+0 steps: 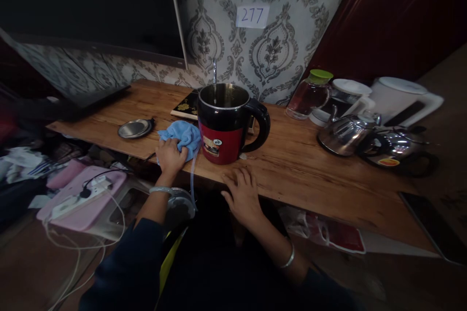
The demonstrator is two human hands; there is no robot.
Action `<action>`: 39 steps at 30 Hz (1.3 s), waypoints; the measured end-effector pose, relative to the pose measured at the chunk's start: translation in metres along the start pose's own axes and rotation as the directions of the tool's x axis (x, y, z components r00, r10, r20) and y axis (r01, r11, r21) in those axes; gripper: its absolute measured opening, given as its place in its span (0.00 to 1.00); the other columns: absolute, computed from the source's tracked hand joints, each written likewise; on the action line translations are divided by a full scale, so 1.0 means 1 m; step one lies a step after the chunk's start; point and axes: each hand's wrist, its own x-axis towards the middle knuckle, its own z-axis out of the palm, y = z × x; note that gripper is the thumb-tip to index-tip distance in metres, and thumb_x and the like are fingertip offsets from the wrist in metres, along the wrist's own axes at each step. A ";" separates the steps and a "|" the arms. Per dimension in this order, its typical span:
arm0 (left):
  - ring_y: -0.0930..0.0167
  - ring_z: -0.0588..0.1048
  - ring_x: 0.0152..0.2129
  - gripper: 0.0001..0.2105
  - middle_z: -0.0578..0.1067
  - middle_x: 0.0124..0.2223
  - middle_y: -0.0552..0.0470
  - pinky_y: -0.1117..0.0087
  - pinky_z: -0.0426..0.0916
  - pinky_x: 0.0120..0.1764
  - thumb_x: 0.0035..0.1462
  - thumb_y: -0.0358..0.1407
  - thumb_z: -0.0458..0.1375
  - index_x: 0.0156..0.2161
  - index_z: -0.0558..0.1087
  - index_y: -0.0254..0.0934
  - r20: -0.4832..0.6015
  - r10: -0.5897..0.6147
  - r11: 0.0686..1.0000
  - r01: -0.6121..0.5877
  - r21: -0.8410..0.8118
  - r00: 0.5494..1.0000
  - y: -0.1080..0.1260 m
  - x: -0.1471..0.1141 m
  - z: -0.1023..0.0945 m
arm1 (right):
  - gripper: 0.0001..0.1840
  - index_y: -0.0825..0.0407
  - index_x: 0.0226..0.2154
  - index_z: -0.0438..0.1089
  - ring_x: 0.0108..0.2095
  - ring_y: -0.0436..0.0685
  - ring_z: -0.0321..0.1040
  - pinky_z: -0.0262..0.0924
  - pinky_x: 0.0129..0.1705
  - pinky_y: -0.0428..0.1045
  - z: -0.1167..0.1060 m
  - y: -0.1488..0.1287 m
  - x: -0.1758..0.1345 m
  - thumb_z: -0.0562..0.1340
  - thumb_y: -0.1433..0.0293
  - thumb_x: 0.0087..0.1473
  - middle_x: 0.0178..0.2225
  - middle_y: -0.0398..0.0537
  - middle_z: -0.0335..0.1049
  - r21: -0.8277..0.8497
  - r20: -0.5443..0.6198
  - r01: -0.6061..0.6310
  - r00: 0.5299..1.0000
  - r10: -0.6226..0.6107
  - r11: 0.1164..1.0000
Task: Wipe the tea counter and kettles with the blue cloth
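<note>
A large red and black electric kettle (222,141) stands upright and lidless at the table's front edge, its black handle to the right. A shiny metal stem (214,72) shows at its far rim; whether it stands inside or behind, I cannot tell. Bunched against the kettle's left side is a blue cloth (184,135), with my left hand (170,159) closed over its near side. My right hand (243,198) rests on the table edge just in front of the kettle, fingers spread and holding nothing. A round silver lid (134,129) with a black rim lies farther left.
Along the wooden table's (292,165) right side stand a glass jug (306,97) with a green lid, a white kettle (397,99) and steel kettles (346,136). A dark patterned box (186,106) sits behind. A power strip (82,199) with cables lies low on the left.
</note>
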 end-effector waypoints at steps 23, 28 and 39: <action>0.52 0.67 0.45 0.18 0.76 0.44 0.38 0.56 0.58 0.42 0.55 0.39 0.48 0.44 0.74 0.34 -0.002 -0.007 1.000 0.007 0.003 1.000 0.002 0.000 0.001 | 0.22 0.48 0.56 0.68 0.66 0.70 0.45 0.47 0.62 0.68 -0.006 0.025 -0.034 0.59 0.64 0.60 0.66 0.58 0.52 -0.022 -0.060 -0.061 0.996 0.060 0.998; 0.52 0.68 0.45 0.18 0.76 0.44 0.38 0.56 0.58 0.41 0.56 0.40 0.48 0.44 0.74 0.34 -0.022 0.009 1.000 -0.008 0.018 1.000 -0.002 0.001 0.005 | 0.23 0.49 0.56 0.68 0.67 0.70 0.43 0.43 0.63 0.68 -0.002 0.011 -0.020 0.59 0.63 0.60 0.66 0.58 0.53 0.010 -0.026 -0.011 1.000 0.012 1.000; 0.52 0.69 0.45 0.18 0.76 0.44 0.38 0.57 0.58 0.40 0.55 0.40 0.48 0.43 0.75 0.33 -0.032 0.011 1.000 -0.011 0.004 0.999 -0.001 -0.001 0.003 | 0.22 0.46 0.57 0.68 0.66 0.70 0.45 0.47 0.62 0.69 -0.002 0.028 -0.040 0.58 0.64 0.60 0.66 0.58 0.52 -0.017 -0.059 -0.025 0.998 0.024 1.000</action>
